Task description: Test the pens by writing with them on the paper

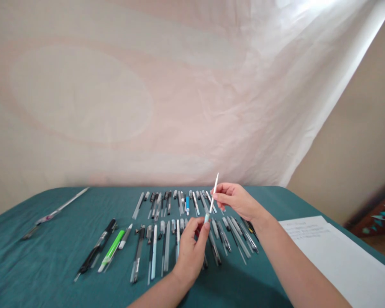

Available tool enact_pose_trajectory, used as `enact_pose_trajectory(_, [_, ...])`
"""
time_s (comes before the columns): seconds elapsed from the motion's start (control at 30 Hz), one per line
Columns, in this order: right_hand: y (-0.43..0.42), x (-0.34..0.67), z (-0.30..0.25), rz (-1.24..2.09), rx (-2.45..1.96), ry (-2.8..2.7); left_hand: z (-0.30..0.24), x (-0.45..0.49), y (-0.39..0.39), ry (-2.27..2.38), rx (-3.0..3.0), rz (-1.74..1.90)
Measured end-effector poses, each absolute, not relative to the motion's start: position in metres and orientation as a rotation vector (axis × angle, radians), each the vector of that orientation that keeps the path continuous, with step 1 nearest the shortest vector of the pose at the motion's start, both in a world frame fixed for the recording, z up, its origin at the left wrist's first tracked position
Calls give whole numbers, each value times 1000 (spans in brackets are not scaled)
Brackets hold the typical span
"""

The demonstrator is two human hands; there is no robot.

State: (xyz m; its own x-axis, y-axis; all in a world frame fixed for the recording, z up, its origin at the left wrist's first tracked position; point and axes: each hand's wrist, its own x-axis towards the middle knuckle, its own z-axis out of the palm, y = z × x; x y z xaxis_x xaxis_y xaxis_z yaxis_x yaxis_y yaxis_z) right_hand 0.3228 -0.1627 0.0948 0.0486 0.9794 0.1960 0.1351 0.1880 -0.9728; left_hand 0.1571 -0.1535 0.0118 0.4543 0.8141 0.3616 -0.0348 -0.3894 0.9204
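My right hand [239,200] pinches a slim white pen refill [216,184], held almost upright with its narrow tip at the top. Below it, my left hand [192,248] is closed around a pale blue pen barrel [207,217], of which only the upper end shows. The refill's lower end meets or nearly meets the top of that barrel; whether it sits inside, I cannot tell. Both hands are above two rows of pen parts, with clear barrels, caps and refills [167,246] nearest my left hand. A blue pen piece [188,205] lies in the back row.
Left of the rows lie a bright green pen [111,250] and a thick black pen [98,248]. A long thin wrapped stick [62,208] rests farther left. White paper with writing [336,252] covers the right side of the green tablecloth [35,273]. A pale curtain [179,94] hangs behind.
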Motion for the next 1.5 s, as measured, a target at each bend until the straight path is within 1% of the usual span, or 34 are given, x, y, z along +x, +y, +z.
enact_pose_trajectory(0.43, [-163,316,92,962,-1272,-1357,13,158,-153,671,1708,1081])
enact_pose_trajectory(0.57, [-168,321,95,1106,-1322,-1510,14,158,-153,660,1693,1094])
enact_pose_trajectory(0.63, [-167,333,95,1107,-1385,-1546,14,158,-153,666,1679,1096])
enact_pose_trajectory(0.67, [-166,342,94,1056,-1429,-1530,14,157,-153,670,1672,1094])
enact_pose_trajectory(0.73, [-158,362,87,886,-1566,-1447,14,157,-153,681,1665,1093])
enact_pose_trajectory(0.8, [-145,381,73,690,-1824,-1299,13,157,-153,687,1673,1081])
enact_pose_trajectory(0.83, [-138,390,65,657,-1899,-1257,13,156,-152,690,1678,1075])
enact_pose_trajectory(0.97, [-109,410,31,682,-2120,-1158,13,156,-152,700,1675,1065])
enact_pose_trajectory(1.1, [-86,415,11,747,-2266,-1080,12,155,-150,711,1667,1047])
enact_pose_trajectory(1.27, [-68,415,4,775,-2353,-1046,10,156,-150,707,1681,1039])
enact_pose_trajectory(1.5, [-60,414,8,786,-2455,-1052,12,156,-151,709,1697,1053])
